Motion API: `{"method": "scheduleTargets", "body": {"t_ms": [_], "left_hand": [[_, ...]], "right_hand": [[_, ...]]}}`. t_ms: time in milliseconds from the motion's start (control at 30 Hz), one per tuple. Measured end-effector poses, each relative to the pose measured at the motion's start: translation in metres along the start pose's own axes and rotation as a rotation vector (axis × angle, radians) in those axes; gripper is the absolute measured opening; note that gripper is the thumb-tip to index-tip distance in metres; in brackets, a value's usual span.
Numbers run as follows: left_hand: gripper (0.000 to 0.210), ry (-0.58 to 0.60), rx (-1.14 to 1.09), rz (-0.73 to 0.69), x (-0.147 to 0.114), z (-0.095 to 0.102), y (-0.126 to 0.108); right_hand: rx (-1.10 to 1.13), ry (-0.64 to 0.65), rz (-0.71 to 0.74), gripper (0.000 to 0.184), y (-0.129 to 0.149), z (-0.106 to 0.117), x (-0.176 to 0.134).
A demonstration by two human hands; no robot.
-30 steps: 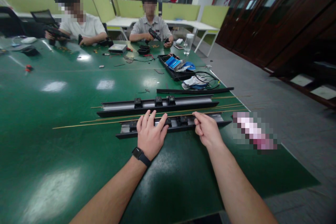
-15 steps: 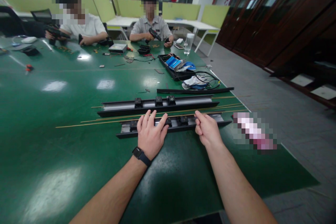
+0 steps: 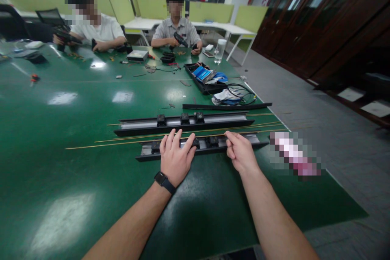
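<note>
A black channel-shaped rail [image 3: 201, 149] with a pale inner face lies nearest me on the table, with several small black blocks [image 3: 212, 141] along it. My left hand [image 3: 176, 155] rests over this rail, fingers spread, covering part of it. Near the rail's right part, my right hand [image 3: 241, 152] is closed, with thumb and forefinger pinching a thin brass-coloured rod [image 3: 100, 146] that runs along the rail's far side. Several similar rods lie beside it. Just beyond is a second black rail [image 3: 143, 131], parallel to the first, with 3 black blocks [image 3: 185, 118] in it.
Farther off lie a black strip [image 3: 213, 106], gloves [image 3: 227, 95] with cables, and a black tray [image 3: 195, 78] with blue items. A blurred pink item [image 3: 295, 154] is at the right. Two people [image 3: 176, 34] [image 3: 94, 28] sit across the green table [image 3: 100, 211], holding power drills.
Both hands keep nearly the same place and grip. The whole view has shifted very slightly; nothing else has visibly moved.
</note>
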State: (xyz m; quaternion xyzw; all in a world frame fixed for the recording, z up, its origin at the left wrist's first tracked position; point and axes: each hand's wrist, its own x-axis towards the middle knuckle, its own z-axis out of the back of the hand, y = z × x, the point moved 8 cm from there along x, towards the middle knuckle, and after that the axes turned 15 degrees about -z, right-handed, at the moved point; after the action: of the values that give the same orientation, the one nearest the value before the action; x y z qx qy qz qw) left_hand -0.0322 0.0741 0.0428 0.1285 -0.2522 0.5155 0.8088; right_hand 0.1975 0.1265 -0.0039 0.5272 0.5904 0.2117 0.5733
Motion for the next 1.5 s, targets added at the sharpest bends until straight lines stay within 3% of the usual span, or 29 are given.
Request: {"method": "scheduleTargets", "body": {"t_ms": [333,767,1200,1500], "left_hand": [[0.043,-0.008,-0.008,-0.002,0.0001,0.0006,-0.0005],[0.042,-0.029,-0.019,0.003,-0.0004,-0.0003,0.0002],[0.043,-0.035,-0.007,-0.008,-0.0004,-0.0002,-0.0002],[0.042,-0.035,0.001,-0.004,-0.0007,-0.0004,-0.0004]], "right_hand": [[0.008,-0.080,-0.018,0.034,-0.0018,0.0034,-0.0011],[0.022,-0.009,0.006,0.029,-0.0005,0.0019,0.0005],[0.007,-0.054,-0.014,0.038,-0.0022,0.0029,0.0024],[0.036,-0.017,-0.003,0.032,-0.0007,0.0012,-0.0005]]}}
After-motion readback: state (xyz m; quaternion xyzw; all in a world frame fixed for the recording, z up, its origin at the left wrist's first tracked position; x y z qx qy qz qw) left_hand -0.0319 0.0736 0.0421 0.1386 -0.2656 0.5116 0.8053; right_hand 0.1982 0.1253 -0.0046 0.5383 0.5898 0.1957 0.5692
